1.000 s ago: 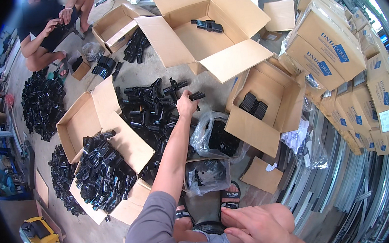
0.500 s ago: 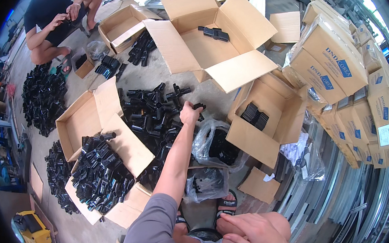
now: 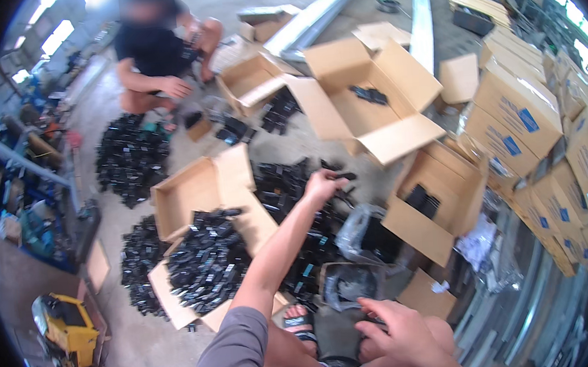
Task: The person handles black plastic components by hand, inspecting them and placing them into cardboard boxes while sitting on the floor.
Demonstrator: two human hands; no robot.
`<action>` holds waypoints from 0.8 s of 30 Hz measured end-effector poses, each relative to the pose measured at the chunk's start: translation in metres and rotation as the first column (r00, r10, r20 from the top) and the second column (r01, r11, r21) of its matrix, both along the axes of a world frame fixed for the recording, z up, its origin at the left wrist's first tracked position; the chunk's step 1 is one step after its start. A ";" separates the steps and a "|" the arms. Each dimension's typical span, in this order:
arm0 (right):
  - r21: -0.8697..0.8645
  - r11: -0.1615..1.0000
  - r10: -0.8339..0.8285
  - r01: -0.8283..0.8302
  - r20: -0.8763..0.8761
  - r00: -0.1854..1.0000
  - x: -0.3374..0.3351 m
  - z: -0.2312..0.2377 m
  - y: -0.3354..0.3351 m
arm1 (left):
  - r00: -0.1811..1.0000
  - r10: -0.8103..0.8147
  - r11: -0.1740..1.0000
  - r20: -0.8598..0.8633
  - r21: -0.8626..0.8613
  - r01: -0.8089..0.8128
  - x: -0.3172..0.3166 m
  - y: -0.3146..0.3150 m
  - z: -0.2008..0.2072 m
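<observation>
My left hand point(image 3: 323, 185) reaches out over the pile of black plastic fittings point(image 3: 283, 184), at its right side. Its fingers are closed on a black plastic fitting point(image 3: 345, 177), which is small and blurred. Close to my knees, my right hand point(image 3: 399, 328) is raised with thumb and fingers apart, and I see nothing held in it. Ahead of that hand stands a small bin lined with clear plastic point(image 3: 331, 285). Beyond it lies a clear plastic bag point(image 3: 355, 230) with dark pieces inside. An open carton point(image 3: 416, 225) to the right holds a row of black fittings point(image 3: 422, 201).
A larger open carton point(image 3: 373, 124) with black fittings is farther off. Leftward, a carton point(image 3: 187, 200) has fittings heaped on its flaps. Stacked closed boxes point(image 3: 512, 119) and metal profiles point(image 3: 522, 317) line the right. Another person point(image 3: 153, 56) squats beside a far pile point(image 3: 131, 159).
The view has shifted, so the scene sits lower and farther right. My right hand has lifted off my knee, its fingers spreading. The other person's hands have moved apart.
</observation>
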State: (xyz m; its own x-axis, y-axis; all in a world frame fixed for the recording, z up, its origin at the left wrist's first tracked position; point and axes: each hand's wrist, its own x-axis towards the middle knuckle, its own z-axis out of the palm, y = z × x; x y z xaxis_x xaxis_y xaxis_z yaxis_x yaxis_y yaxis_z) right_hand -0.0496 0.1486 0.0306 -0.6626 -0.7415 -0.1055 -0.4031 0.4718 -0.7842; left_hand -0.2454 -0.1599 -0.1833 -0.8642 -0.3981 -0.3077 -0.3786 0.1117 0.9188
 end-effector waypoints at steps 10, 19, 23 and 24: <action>-0.434 0.731 -0.385 0.526 0.374 0.844 -0.023 0.002 -0.036 | 0.955 -0.206 0.950 -0.213 0.191 0.247 0.180 0.067 0.203; -0.398 0.783 -0.246 0.478 0.507 0.826 -0.023 -0.001 -0.035 | 0.962 -0.219 0.919 -0.160 0.298 0.259 0.234 0.099 0.211; -0.393 0.784 -0.364 0.481 0.337 0.868 -0.021 0.013 -0.033 | 0.962 -0.166 0.814 -0.215 0.521 0.257 0.228 0.104 0.204; -0.397 0.781 -0.367 0.482 0.333 0.869 -0.023 0.017 -0.034 | 0.954 -0.205 0.809 -0.219 0.510 0.291 0.228 0.106 0.206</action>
